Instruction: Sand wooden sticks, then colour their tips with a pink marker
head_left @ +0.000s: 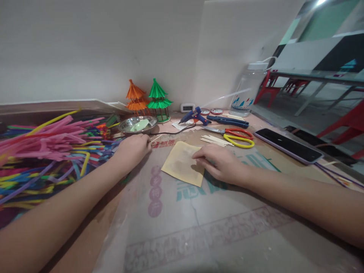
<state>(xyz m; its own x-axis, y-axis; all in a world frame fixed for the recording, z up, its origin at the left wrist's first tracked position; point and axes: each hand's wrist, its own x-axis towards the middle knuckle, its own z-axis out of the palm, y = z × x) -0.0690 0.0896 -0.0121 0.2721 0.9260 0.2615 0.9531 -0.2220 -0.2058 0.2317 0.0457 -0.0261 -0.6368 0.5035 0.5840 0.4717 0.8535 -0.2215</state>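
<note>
A square of yellowish paper (182, 163) lies on the plastic-covered cardboard. My right hand (222, 163) is over its right edge, fingers curled and thumb drawn toward the forefinger; I cannot make out anything between them. To the left, my left hand (132, 149) is closed in front of a metal bowl (123, 127), and a thin pale wooden stick (156, 138) juts from its fingertips. The bowl has light green pieces in it. Several similar sticks (213, 140) lie beyond my right hand.
Colourful pipe cleaners (57, 144) heap up on the left. Orange (136, 98) and green (158, 96) pagoda models stand at the wall. Further right are a glue gun (196, 115), a blue cutter (227, 121), scissors (241, 140), a water bottle (243, 91) and a phone (287, 144).
</note>
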